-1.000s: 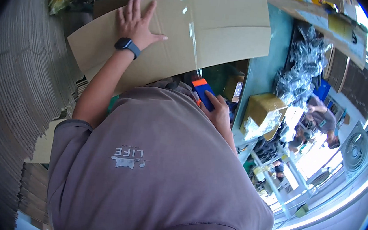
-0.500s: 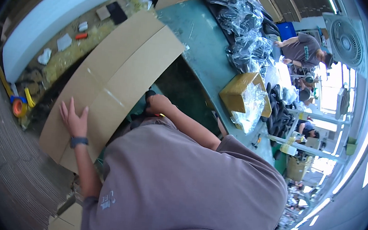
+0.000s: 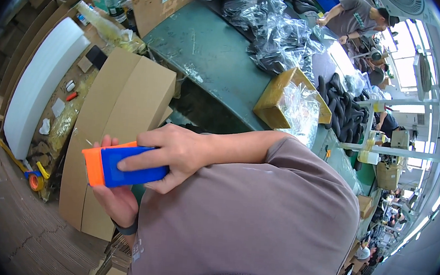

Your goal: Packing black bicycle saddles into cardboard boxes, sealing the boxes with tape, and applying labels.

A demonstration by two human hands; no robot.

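A blue-and-orange rectangular block (image 3: pixel 127 167) is gripped in my right hand (image 3: pixel 173 151), held in front of my shirt, with the thumb or a finger pressed along its blue face. My left hand (image 3: pixel 118 202) is right behind the block, palm toward it. Its fingertips show past the orange end and look stretched out; the rest is hidden, and I cannot tell whether the palm touches the block. A dark band circles the left wrist. Beyond both hands lies a brown cardboard carton (image 3: pixel 115 95) with a flat, closed-looking side facing up.
A green worktable (image 3: pixel 217 57) carries plastic-wrapped dark goods (image 3: pixel 273 26) and a yellow box (image 3: pixel 273 103) with clear film. Left are white foam sheet (image 3: pixel 42 83), an orange tape roll (image 3: pixel 35 182) and stacked cardboard (image 3: pixel 6 212). A co-worker (image 3: pixel 353 20) stands at the far right.
My right hand has come left from beside the carton and now shows the blue-and-orange block. My left hand has left the carton's surface and moved behind the block. The view has shifted.
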